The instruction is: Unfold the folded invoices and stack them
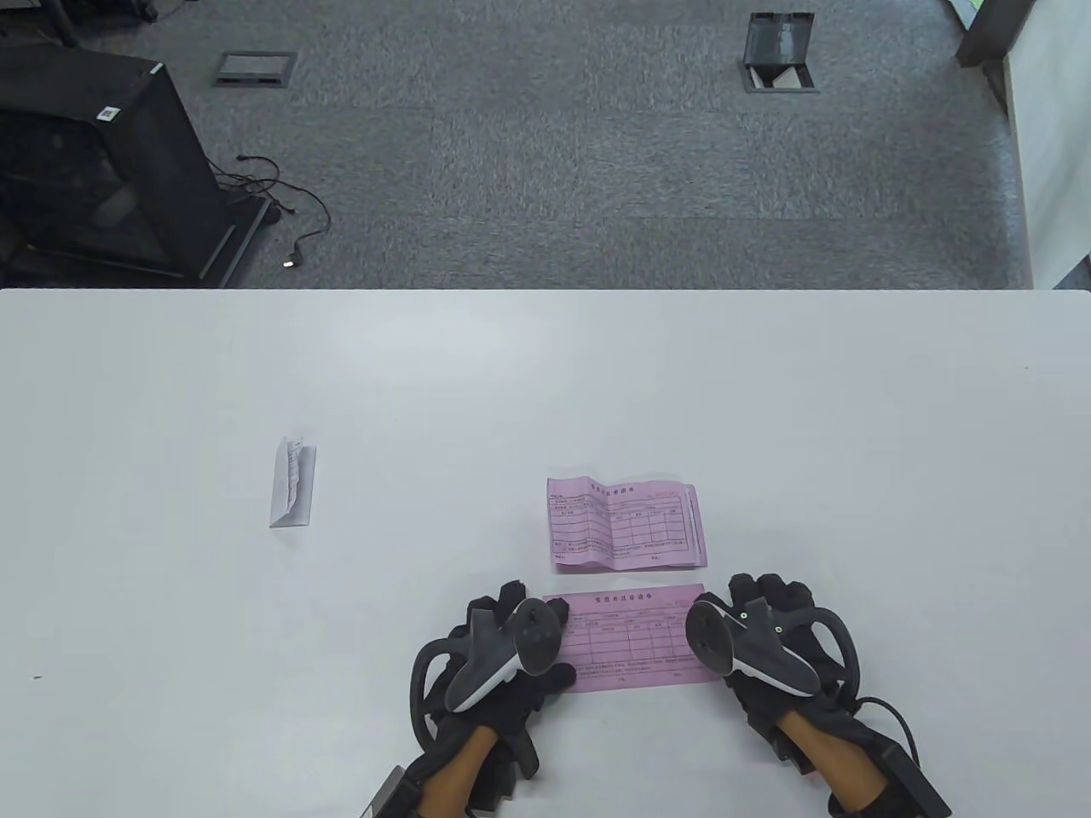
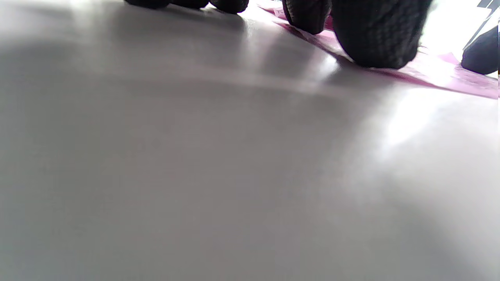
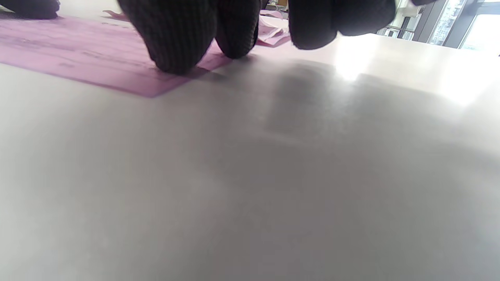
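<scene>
While pressed flat, pink invoice (image 1: 632, 637) under left hand (image 1: 503, 648), right hand (image 1: 767, 635)

Table view high overhead, wrist views skimming the tabletop (image 1: 256, 375), sharing the pink invoice (image 1: 631, 635).

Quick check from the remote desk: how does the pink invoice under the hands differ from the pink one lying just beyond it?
The near pink invoice lies flat, pressed at its ends by the left hand and right hand; the far pink invoice lies untouched.
The near one is a single flat sheet; the far one keeps raised creases, with more pink paper showing at its right edge.
Both are pink printed forms, face up on the white table.
</scene>
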